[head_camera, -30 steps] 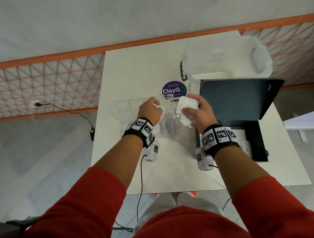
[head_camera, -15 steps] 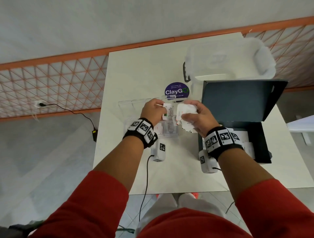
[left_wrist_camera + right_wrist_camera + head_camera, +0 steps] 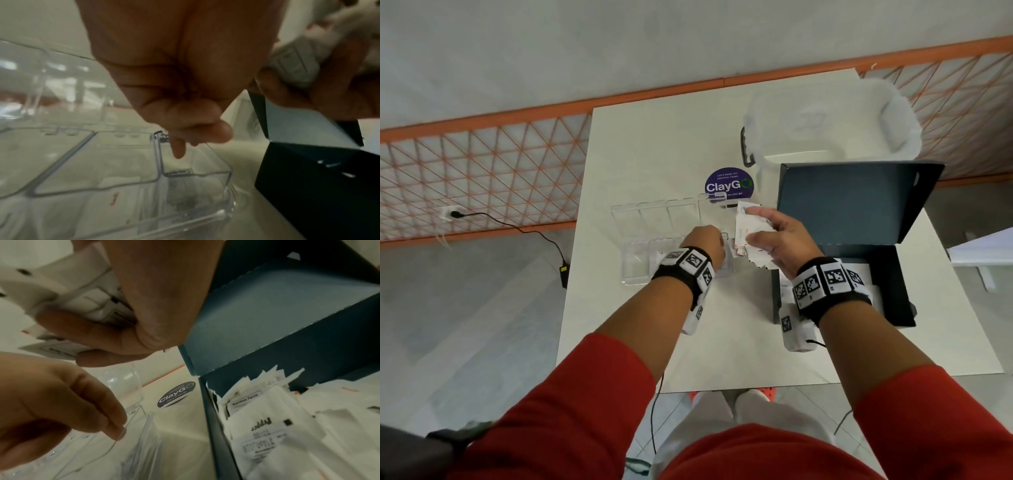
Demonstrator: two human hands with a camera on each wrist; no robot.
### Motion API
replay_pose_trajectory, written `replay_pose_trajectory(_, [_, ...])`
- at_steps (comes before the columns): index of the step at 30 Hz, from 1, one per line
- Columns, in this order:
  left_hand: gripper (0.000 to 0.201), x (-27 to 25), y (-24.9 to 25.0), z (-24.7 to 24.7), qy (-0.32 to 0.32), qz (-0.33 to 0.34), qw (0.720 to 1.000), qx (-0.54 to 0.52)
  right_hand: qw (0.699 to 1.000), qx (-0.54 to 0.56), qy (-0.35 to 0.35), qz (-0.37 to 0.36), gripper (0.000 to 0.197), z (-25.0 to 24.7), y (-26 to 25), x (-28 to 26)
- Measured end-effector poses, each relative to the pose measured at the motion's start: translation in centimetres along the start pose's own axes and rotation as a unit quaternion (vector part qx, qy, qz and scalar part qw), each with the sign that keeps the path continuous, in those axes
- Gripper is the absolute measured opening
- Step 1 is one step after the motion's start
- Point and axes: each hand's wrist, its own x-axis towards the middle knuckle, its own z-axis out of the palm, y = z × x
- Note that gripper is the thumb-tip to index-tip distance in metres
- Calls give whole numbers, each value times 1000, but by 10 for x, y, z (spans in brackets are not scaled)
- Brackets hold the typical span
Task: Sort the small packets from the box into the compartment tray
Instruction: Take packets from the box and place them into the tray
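Note:
A clear compartment tray (image 3: 635,274) lies mid-table with its lid folded back. My left hand (image 3: 719,240) hovers over the tray's right end, its bent fingers (image 3: 179,151) dipping into the rightmost compartment (image 3: 228,175) and holding nothing. A white packet (image 3: 179,172) lies in that compartment. Just right of the tray, my right hand (image 3: 753,226) grips a bundle of white packets (image 3: 748,222), seen close in the right wrist view (image 3: 82,305). The open dark box (image 3: 893,274) stands on the right with more packets (image 3: 267,434) inside.
A translucent white bin (image 3: 825,120) stands at the back right, behind the box lid (image 3: 852,202). A purple ClayGo sticker (image 3: 727,186) lies beyond the tray. Orange mesh railing (image 3: 482,171) runs along the table's far and left sides.
My left hand took a packet from the bundle, carried it down into the rightmost compartment and let go. My right hand has lifted slightly with the bundle.

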Motion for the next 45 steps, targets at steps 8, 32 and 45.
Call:
replay_pose_trajectory(8, [27,18,13,20,-25,-19,994,108,1000,-9,-6,9,49,-20,1,-1])
replay_pose_trajectory(32, [24,1,-9,-6,114,-82,986,-93,999,-17,-37,4,62,-1,-5,0])
replay_pose_trajectory(45, [20,2,-5,19,87,-20,995,45,1000,-18,-25,-3,61,-6,-1,0])
